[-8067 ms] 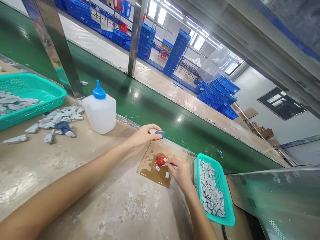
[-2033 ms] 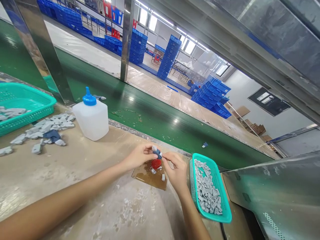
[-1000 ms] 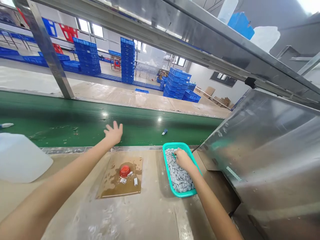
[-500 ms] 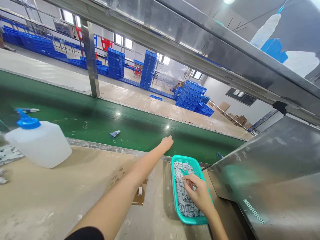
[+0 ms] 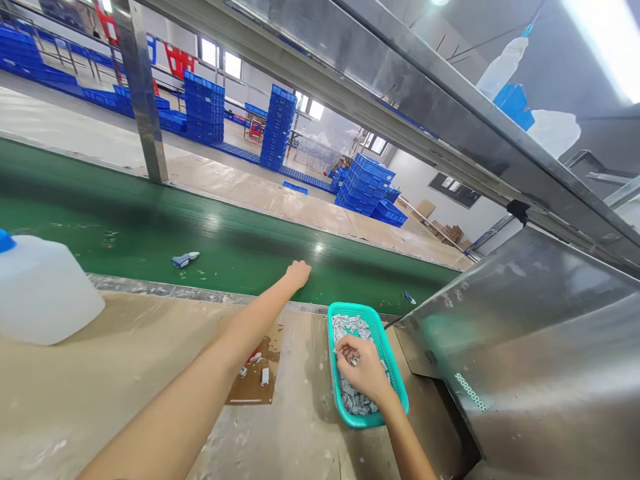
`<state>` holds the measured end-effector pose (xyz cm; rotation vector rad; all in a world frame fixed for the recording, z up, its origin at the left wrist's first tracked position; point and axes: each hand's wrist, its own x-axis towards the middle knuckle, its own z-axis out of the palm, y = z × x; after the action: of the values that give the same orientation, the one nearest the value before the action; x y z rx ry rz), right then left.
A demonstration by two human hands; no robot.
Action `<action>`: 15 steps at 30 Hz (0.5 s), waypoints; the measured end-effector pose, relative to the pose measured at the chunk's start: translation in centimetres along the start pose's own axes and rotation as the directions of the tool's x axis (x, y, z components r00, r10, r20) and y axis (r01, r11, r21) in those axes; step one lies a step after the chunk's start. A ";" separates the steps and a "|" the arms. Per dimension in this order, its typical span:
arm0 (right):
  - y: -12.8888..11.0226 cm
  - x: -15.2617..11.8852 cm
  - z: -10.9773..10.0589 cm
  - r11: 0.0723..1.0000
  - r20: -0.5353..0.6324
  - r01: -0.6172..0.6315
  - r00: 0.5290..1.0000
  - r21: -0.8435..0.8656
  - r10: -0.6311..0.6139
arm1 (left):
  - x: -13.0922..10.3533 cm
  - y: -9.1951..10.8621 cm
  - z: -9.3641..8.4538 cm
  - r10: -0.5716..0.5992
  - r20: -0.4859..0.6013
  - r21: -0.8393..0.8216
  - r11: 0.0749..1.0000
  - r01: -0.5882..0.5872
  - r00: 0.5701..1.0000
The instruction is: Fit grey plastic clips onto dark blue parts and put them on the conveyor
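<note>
The right hand (image 5: 364, 365) is over the teal basket (image 5: 356, 421), its thumb and forefinger pinching a small pale piece (image 5: 337, 351) near the basket's left rim. Its other fingers curl inward, and a bit of something pale shows in the gap between them. The basket is an open, perforated tray set on the surface (image 5: 285, 443); a layer of small grey-white parts (image 5: 353, 325) covers much of its bottom, part of it hidden by the hand and wrist.

The left hand (image 5: 299, 275) is stretched out over the green belt (image 5: 240, 247), beyond the basket's far left corner. Its fingers are bent together; I cannot tell whether they grip anything. On the belt, well to the left of that hand, lies a blue-and-grey part (image 5: 185, 260); another dark blue-and-pale part (image 5: 409, 298) lies on the right, near the metal panel (image 5: 540, 333).

Left of the basket, a wet brown board (image 5: 250, 395) bears a pale block (image 5: 265, 377), smaller bits and a red object (image 5: 253, 354), mostly covered by the left forearm. A translucent white bottle (image 5: 47, 293) with a blue cap (image 5: 6, 241) stands at the left edge, cut off by the view; its fill level is unclear. Across the belt, blue crates (image 5: 205, 107) stand in stacks, their insides too small to make out.
</note>
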<state>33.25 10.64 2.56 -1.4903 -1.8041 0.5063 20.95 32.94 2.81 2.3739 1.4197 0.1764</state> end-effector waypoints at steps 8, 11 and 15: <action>1.1 -0.7 -0.2 1.000 -0.012 0.011 1.000 -0.010 -0.011 | -2.9 -2.9 -2.0 0.065 -0.046 -0.293 0.953 -0.076 0.997; 1.7 -0.9 -0.3 0.994 -0.040 -0.001 0.999 0.110 0.005 | -7.2 -4.3 -3.1 0.072 -0.091 -0.464 0.880 -0.107 0.993; 0.8 -0.4 0.1 0.945 -0.181 0.016 0.982 0.326 0.046 | -14.2 -6.3 -4.7 0.009 -0.064 -0.820 0.570 -0.058 0.998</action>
<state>33.70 10.52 1.82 -1.2777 -1.4818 0.6184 7.51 24.40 5.90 1.5893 0.9651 0.7471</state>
